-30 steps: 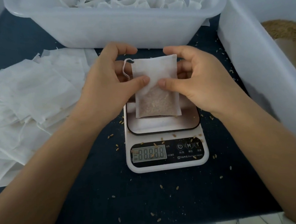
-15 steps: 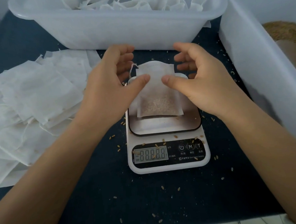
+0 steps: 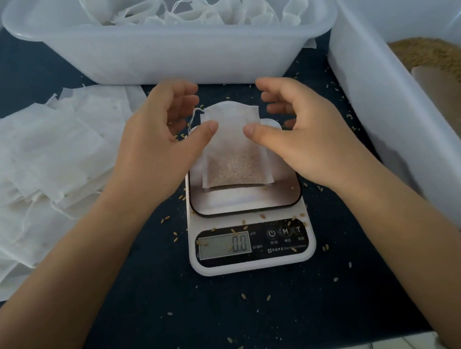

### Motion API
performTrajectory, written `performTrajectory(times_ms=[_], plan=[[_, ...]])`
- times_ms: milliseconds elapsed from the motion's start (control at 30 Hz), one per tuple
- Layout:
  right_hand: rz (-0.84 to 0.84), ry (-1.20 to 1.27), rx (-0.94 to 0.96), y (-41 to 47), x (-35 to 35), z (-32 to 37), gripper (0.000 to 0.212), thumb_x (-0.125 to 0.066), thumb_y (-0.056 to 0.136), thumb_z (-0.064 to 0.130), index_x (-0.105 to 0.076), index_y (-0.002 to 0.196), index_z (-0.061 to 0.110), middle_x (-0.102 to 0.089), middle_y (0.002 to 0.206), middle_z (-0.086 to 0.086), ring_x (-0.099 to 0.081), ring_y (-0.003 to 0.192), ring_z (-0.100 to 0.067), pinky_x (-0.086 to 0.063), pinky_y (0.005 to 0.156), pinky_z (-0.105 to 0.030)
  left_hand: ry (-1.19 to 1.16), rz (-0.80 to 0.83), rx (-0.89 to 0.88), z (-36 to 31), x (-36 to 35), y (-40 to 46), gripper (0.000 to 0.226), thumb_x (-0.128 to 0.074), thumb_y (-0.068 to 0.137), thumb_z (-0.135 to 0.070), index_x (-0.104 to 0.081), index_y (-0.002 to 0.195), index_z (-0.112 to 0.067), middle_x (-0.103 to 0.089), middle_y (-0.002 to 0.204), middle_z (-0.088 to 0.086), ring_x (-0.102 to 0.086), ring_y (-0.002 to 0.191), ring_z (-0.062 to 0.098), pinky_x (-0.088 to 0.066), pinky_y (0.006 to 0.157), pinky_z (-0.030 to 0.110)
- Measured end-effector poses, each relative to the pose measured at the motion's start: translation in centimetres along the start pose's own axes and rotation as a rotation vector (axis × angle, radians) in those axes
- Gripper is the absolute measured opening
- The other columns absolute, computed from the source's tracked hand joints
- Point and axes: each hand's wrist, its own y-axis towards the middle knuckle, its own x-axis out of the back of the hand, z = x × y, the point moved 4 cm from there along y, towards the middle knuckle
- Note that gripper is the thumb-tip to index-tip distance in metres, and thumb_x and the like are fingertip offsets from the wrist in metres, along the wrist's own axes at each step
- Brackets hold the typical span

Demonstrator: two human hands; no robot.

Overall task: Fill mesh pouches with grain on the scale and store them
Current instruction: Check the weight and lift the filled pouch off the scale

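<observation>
Pouch (image 3: 233, 147) on scale (image 3: 248, 200) — hands alongside

Hiding the pouch (image 3: 232, 145) edges behind both thumbs; running off the frame's right edge, the grain bin (image 3: 397, 117); blurring tiny print beside the scale (image 3: 251, 253) buttons.
</observation>
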Motion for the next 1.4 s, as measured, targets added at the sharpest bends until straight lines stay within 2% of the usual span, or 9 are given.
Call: performTrajectory(times_ms=[333, 633, 1000, 1200, 1400], plan=[[0.011, -0.008, 0.01, -0.4, 0.2, 0.0, 0.061, -0.068, 0.083, 0.035, -0.043, 0.138, 0.031, -0.047, 0.134, 0.011, -0.046, 0.117, 0.001, -0.033, 0.089, -0.008, 0.029, 0.002, 0.002, -0.1, -0.4, -0.1, 0.037, -0.069, 0.082, -0.026, -0.05, 0.112, -0.035, -0.057, 0.103, -0.024, -0.053, 0.1, -0.015, -0.042, 0.089, 0.005], [-0.009, -0.037, 0.018, -0.4, 0.3, 0.0, 0.059, -0.067, 0.082, 0.037, -0.044, 0.136, 0.035, -0.049, 0.131, 0.015, -0.046, 0.114, 0.004, -0.033, 0.088, -0.007, 0.03, -0.008, 0.01, -0.5, -0.2, -0.2, 0.037, -0.069, 0.083, -0.025, -0.052, 0.115, -0.03, -0.057, 0.106, -0.02, -0.055, 0.103, -0.006, -0.047, 0.093, 0.018], [-0.021, -0.054, 0.022, -0.3, 0.1, 0.2, 0.058, -0.068, 0.082, 0.036, -0.045, 0.136, 0.035, -0.05, 0.13, 0.014, -0.048, 0.113, 0.003, -0.037, 0.092, -0.015, 0.132, -0.017, 0.011, -0.1, 0.4, -0.3, 0.044, -0.068, 0.084, -0.031, -0.05, 0.124, -0.026, -0.054, 0.114, -0.017, -0.05, 0.107, -0.006, -0.041, 0.086, 0.006], [-0.012, -0.06, 0.023, -0.1, -0.3, 0.0, 0.058, -0.068, 0.082, 0.036, -0.045, 0.136, 0.034, -0.05, 0.129, 0.014, -0.048, 0.112, 0.004, -0.038, 0.077, 0.0, 0.151, -0.005, 0.007, 0.2, 0.5, -0.5, 0.045, -0.067, 0.084, -0.032, -0.05, 0.125, -0.026, -0.052, 0.114, -0.018, -0.047, 0.108, -0.008, -0.038, 0.086, 0.002], [-0.011, -0.07, 0.025, 0.0, -0.4, 0.0, 0.059, -0.068, 0.083, 0.035, -0.045, 0.137, 0.032, -0.05, 0.13, 0.013, -0.048, 0.113, 0.002, -0.036, 0.081, -0.004, 0.147, -0.001, 0.006, 0.5, 0.7, -0.4, 0.044, -0.066, 0.084, -0.031, -0.05, 0.124, -0.026, -0.053, 0.115, -0.017, -0.048, 0.109, -0.006, -0.038, 0.083, 0.001]])
